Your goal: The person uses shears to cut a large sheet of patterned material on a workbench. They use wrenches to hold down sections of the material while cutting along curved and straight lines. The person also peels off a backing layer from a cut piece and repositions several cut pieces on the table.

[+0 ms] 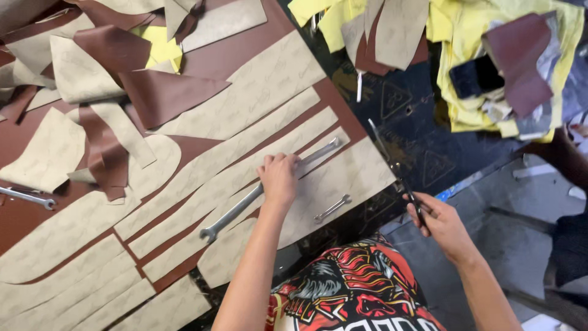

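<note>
My left hand [278, 178] rests palm down on a long steel wrench [228, 214] that lies across beige paper pattern strips [245, 162] on a brown leather sheet [208, 61]. My right hand [442, 224] is off the table's edge, fingers closed around the handles of a pair of scissors [392, 160], whose blades point up and away over the dark table surface. A small wrench [331, 208] lies on the paper just right of my left hand.
Cut brown and beige pieces [110, 67] pile up at the top left. Another wrench [27, 197] lies at the left edge. Yellow fabric, leather scraps and a dark phone [476, 75] sit at the top right. The floor is below on the right.
</note>
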